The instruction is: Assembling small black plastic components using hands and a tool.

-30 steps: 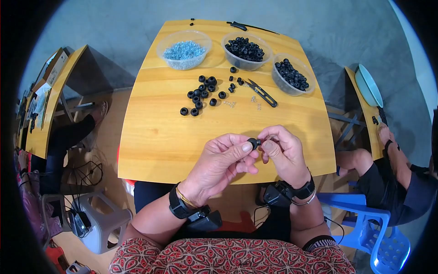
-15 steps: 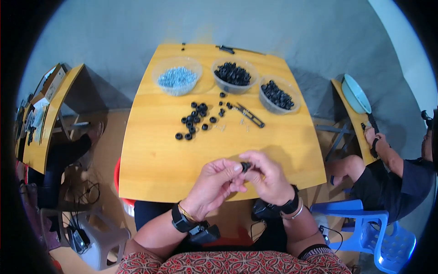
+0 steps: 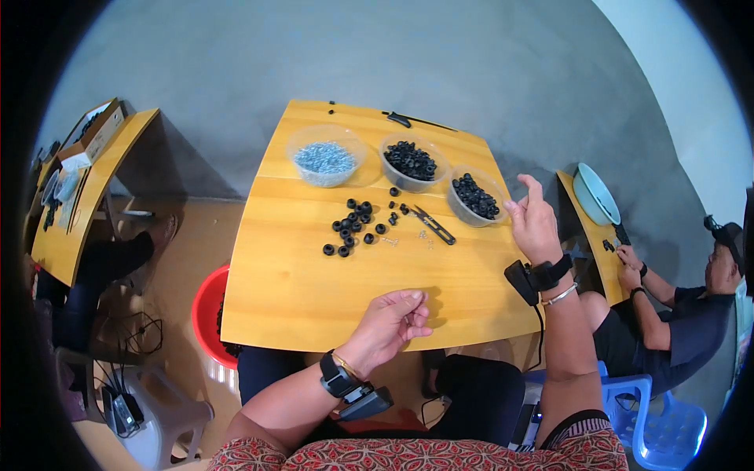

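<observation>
My left hand [image 3: 390,326] hovers over the table's front edge, thumb pressed to curled fingers; whatever they may hold is hidden. Farther out, my right hand [image 3: 536,224] is raised just right of the rightmost clear bowl [image 3: 484,217], fingers apart, with nothing visible in them. That bowl is filled with small black parts [image 3: 474,195]. A middle bowl [image 3: 414,183] has more black pieces, and the left bowl [image 3: 323,180] holds silvery-blue metal pieces [image 3: 324,158]. Round black knob-like parts [image 3: 356,227] lie in a loose group on the wooden table [image 3: 290,290].
Small black-handled snips [image 3: 434,226] lie beside tiny loose bits. A long black tool [image 3: 399,119] rests at the far edge. A red basin [image 3: 208,314] stands at the table's left. Another person [image 3: 667,314] sits at a side table on the right, near a blue chair [image 3: 667,428].
My hands have parted. The right one moved forward and right to the rightmost bowl; the left stayed near the front edge. The black part that was between them is no longer visible there.
</observation>
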Action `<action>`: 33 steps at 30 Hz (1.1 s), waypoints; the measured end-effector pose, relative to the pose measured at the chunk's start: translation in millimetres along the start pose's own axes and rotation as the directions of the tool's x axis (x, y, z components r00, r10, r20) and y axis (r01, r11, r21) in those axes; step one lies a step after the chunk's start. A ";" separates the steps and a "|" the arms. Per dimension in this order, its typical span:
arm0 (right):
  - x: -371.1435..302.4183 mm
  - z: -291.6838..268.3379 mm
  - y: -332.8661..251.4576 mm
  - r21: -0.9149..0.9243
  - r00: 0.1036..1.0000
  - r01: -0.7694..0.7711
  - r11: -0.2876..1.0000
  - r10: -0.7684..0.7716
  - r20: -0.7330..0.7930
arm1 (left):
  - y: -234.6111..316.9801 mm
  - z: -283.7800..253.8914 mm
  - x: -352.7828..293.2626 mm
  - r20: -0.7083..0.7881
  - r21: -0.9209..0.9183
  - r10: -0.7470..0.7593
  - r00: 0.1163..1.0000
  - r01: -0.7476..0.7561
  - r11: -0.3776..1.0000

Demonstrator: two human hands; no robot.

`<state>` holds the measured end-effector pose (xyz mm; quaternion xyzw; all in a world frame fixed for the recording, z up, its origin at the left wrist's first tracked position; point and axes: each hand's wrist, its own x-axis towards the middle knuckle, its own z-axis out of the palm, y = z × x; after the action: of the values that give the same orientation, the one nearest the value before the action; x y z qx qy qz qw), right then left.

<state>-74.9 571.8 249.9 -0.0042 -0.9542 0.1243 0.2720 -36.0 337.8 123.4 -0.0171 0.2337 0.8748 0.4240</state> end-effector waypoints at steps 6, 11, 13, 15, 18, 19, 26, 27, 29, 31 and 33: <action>8.0 66.3 -24.4 0.322 0.893 0.103 0.941 -0.230 0.387 | 4.6 -6.6 -3.6 0.008 -0.019 0.006 1.000 -0.006 1.000; 32.4 110.7 -29.6 0.196 0.873 0.143 0.970 -0.217 0.436 | 2.1 -7.3 -4.3 0.040 -0.034 -0.008 0.999 0.009 0.999; 36.7 117.8 -41.8 0.100 0.865 0.132 0.986 -0.163 0.474 | 2.8 -9.3 -5.9 0.037 -0.021 -0.022 0.999 0.023 1.000; 40.4 128.2 -45.3 0.043 0.859 0.158 0.987 -0.159 0.486 | 4.3 -11.6 -6.8 0.054 -0.029 -0.022 0.998 0.023 0.999; 41.6 139.3 -45.0 -0.018 0.847 0.206 0.978 -0.169 0.504 | 3.1 -13.5 -7.5 0.070 -0.040 -0.022 0.997 0.025 0.999; 42.1 141.6 -44.2 -0.025 0.842 0.229 0.973 -0.185 0.507 | 2.9 -13.4 -7.2 0.071 -0.042 -0.022 0.997 0.025 0.999; 39.0 144.7 -38.2 0.077 0.875 0.195 0.978 -0.209 0.437 | 2.0 -14.1 -7.6 0.092 -0.048 -0.028 0.995 0.033 0.998; 39.7 138.4 -37.4 0.293 0.845 -0.142 0.945 -0.038 0.533 | 2.8 -13.4 -7.2 0.092 -0.039 -0.027 0.995 0.031 0.999; 34.9 123.2 -40.3 0.594 0.720 -0.622 0.510 0.075 0.690 | 3.8 -14.1 -7.7 0.082 -0.037 -0.023 0.996 0.026 0.999; 25.4 102.6 -36.0 0.661 0.663 -0.738 0.137 -0.038 0.748 | 4.0 -13.4 -8.7 0.085 -0.011 -0.026 0.996 0.027 1.000; 12.4 93.4 -21.8 0.616 0.630 -0.776 -0.135 -0.206 0.748 | 3.4 -12.2 -7.2 0.090 -0.013 -0.025 0.996 0.026 1.000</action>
<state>-132.8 529.7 184.9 -0.0095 -0.5385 0.8167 -0.2070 -36.0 325.5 115.5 0.0163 0.2078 0.8709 0.4451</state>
